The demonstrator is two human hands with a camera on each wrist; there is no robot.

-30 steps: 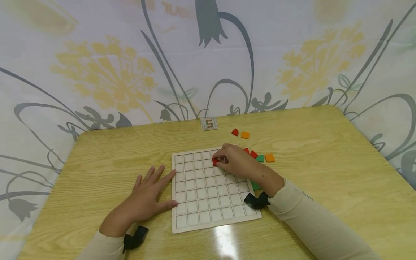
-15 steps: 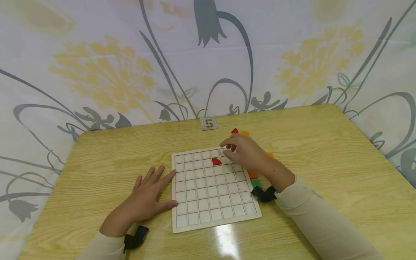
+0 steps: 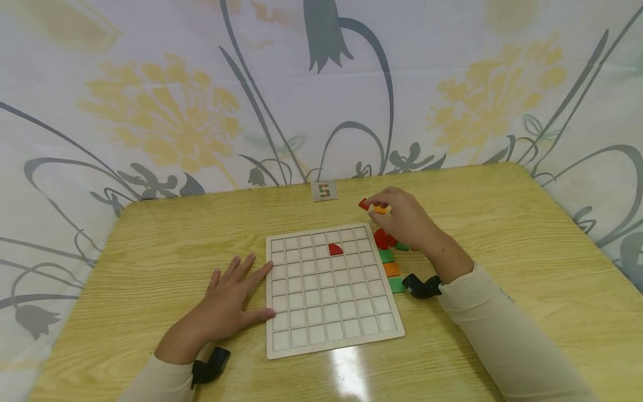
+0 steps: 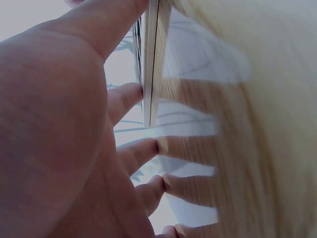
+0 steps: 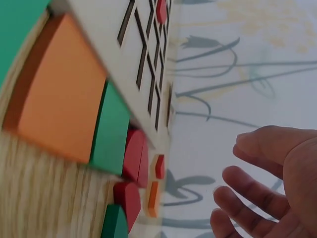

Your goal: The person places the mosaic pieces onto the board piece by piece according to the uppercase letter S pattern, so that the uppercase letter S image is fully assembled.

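Note:
A pale wooden grid board [image 3: 335, 344] lies on the table, and one red quarter-round tile [image 3: 335, 249] sits in a cell of its upper part. My left hand [image 3: 221, 310] rests on the tabletop with fingers spread, its thumb and index fingertips touching the board's left edge. Beyond the board's far right corner, my right hand [image 3: 404, 219] hovers, fingers bent and apart. Just by its fingertips are another red quarter-round tile [image 3: 364, 204] and an orange square tile [image 3: 380, 210]. In the right wrist view, nothing shows between the fingers of the right hand [image 5: 277, 188].
Along the board's right edge lie red tiles [image 3: 381, 239], green tiles [image 3: 397, 285] and an orange tile [image 3: 391, 269], partly under the right forearm. A small pattern card [image 3: 324, 191] lies at the table's back edge, before a flowered cloth [image 3: 281, 84].
My right hand has let go of the red quarter-round tile in its cell and moved away, right and back, to the two far tiles. The left hand has stayed put.

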